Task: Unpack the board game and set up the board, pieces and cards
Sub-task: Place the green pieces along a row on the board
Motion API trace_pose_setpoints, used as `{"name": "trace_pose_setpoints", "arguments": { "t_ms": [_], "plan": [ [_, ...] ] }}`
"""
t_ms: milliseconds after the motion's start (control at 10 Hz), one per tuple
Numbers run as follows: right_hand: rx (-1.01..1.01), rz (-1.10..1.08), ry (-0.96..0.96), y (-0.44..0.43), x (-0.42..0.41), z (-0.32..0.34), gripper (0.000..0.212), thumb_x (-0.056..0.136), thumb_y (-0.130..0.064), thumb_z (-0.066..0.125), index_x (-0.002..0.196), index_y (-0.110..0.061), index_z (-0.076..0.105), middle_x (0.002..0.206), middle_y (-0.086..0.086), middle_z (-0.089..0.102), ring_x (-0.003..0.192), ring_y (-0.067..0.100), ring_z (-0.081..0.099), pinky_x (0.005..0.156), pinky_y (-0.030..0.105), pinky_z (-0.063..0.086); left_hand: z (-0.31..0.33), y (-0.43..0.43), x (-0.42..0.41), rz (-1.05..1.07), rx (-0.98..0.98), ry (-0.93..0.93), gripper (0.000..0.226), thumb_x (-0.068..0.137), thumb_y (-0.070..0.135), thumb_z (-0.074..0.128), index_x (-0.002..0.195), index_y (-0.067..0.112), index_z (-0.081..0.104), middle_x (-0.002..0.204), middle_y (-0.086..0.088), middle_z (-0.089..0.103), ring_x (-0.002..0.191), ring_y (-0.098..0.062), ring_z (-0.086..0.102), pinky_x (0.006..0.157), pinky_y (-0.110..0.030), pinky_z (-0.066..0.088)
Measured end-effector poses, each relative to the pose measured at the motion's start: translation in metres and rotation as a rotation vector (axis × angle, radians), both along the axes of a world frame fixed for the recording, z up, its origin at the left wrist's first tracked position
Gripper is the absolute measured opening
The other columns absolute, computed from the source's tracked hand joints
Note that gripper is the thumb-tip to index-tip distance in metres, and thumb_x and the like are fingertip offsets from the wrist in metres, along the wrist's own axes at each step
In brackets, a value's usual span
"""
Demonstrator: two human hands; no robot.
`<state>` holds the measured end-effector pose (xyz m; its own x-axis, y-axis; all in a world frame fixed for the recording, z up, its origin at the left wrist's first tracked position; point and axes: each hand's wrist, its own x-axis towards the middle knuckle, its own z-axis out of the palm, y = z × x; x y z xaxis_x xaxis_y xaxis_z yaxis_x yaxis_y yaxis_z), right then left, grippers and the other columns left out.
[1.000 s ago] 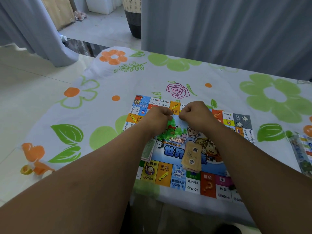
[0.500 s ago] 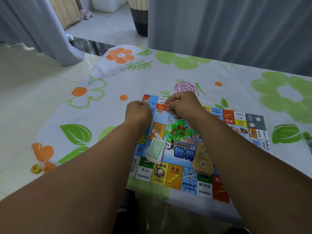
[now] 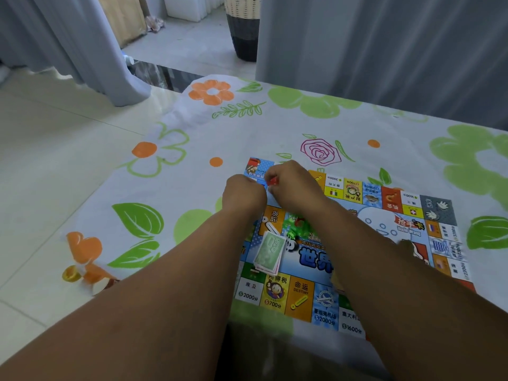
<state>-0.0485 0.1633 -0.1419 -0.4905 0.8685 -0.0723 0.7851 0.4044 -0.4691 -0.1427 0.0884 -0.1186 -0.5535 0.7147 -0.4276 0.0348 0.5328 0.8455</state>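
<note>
- The game board [image 3: 384, 215] is unfolded and laid flat, printed side up, on the flowery tablecloth [image 3: 247, 133], right up against the near edge of the surface.
- Both hands are held over the board's far left corner, just beside each other, knuckles up.
- The right hand [image 3: 295, 188] is curled, and a little red piece [image 3: 273, 181] is pinched at its fingertips, right over that corner's squares.
- The left hand [image 3: 243, 198] is balled up like a fist. Whether anything is tucked inside can't be told from this angle, tbh.
- A stack of green play money [image 3: 270, 253] is parked on the board's left side, closer to the near left corner, and is turned a bit askew to the board's edges.
- A small heap of green and red pieces [image 3: 298, 226] is seen on the board's middle picture, between the two forearms, partly covered by the right one.
- A tan card stack [image 3: 336, 280] is mostly hidden under the right forearm, toward the board's near edge; only a sliver is shown.
- Grey curtains [image 3: 384, 50] are hung past the far edge of the surface, and a striped vase [image 3: 244, 28] is stood on the floor beyond.
</note>
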Motion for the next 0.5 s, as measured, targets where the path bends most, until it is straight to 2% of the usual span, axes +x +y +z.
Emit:
{"name": "trace_pose_setpoints", "arguments": {
  "t_ms": [100,200,300,400,500],
  "plan": [
    [0.051,0.025,-0.031,-0.003,0.0,0.001,0.022,0.09,-0.006,0.061,0.098,-0.021,0.075,0.108,0.01,0.065,0.096,0.03,0.061,0.08,0.037,0.053,-0.002,0.001,-0.001,-0.011,0.011,0.068,0.031,0.092,0.001,0.049,0.068,0.021,0.049,0.092,-0.014,0.063,0.088,-0.033,0.064,0.09,-0.052,0.057],
    [0.061,0.069,-0.053,-0.003,0.006,0.005,0.026,0.086,0.002,0.061,0.094,-0.016,0.077,0.101,0.009,0.067,0.092,0.029,0.062,0.077,0.036,0.054,0.002,0.0,0.0,-0.005,-0.006,0.054,0.03,0.091,0.001,0.05,0.068,0.02,0.05,0.096,-0.016,0.065,0.097,-0.037,0.068,0.09,-0.052,0.057],
    [0.052,0.056,-0.037,-0.004,0.01,0.006,0.028,0.087,0.004,0.063,0.102,-0.016,0.075,0.105,0.008,0.069,0.096,0.028,0.063,0.081,0.038,0.055,0.0,0.002,0.002,0.0,0.01,0.018,0.014,0.093,0.002,0.053,0.088,0.01,0.062,0.104,-0.02,0.069,0.099,-0.039,0.068,0.089,-0.051,0.057],
    [0.022,0.002,0.052,-0.002,0.011,0.005,0.03,0.085,0.0,0.067,0.11,-0.017,0.069,0.106,0.007,0.068,0.097,0.028,0.062,0.082,0.04,0.053,-0.005,0.004,0.001,0.011,0.011,-0.018,0.015,0.091,0.005,0.057,0.103,0.013,0.063,0.108,-0.016,0.068,0.097,-0.036,0.069,0.088,-0.051,0.058],
    [0.009,-0.031,0.067,-0.002,0.01,0.003,0.026,0.085,-0.001,0.065,0.106,-0.016,0.065,0.102,0.006,0.068,0.094,0.028,0.062,0.082,0.041,0.054,-0.01,0.006,0.0,-0.01,0.023,-0.023,0.026,0.091,0.006,0.056,0.115,0.014,0.063,0.113,-0.014,0.067,0.099,-0.035,0.069,0.088,-0.051,0.058]
  ]
}}
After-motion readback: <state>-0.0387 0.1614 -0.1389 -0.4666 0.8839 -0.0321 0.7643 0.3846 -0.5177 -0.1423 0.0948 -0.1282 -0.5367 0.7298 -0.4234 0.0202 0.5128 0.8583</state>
